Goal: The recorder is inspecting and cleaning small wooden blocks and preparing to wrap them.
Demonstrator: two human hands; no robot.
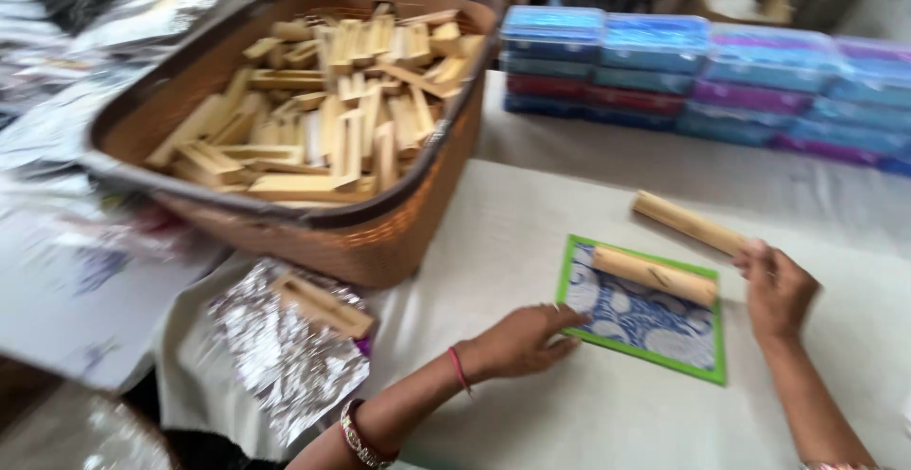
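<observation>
A green-bordered card (641, 311) with a blue and white pattern is lying flat on the white tabletop (531, 242), right of centre and near the viewer. A wooden stick (655, 276) is lying across its far edge. The left hand (524, 339) is pressing flat and open on the card's left edge, gripping nothing. The right hand (776, 290) is sitting at the card's right corner with its fingers curled at the near end of a second wooden stick (687, 222); blur is hiding whether that grip is closing. Further left, a brown basket (380, 233) is holding many wooden pieces, a foil wrapper (285, 356) is lying near it, and blue, red and purple boxes (702, 76) are standing stacked at the far side.
</observation>
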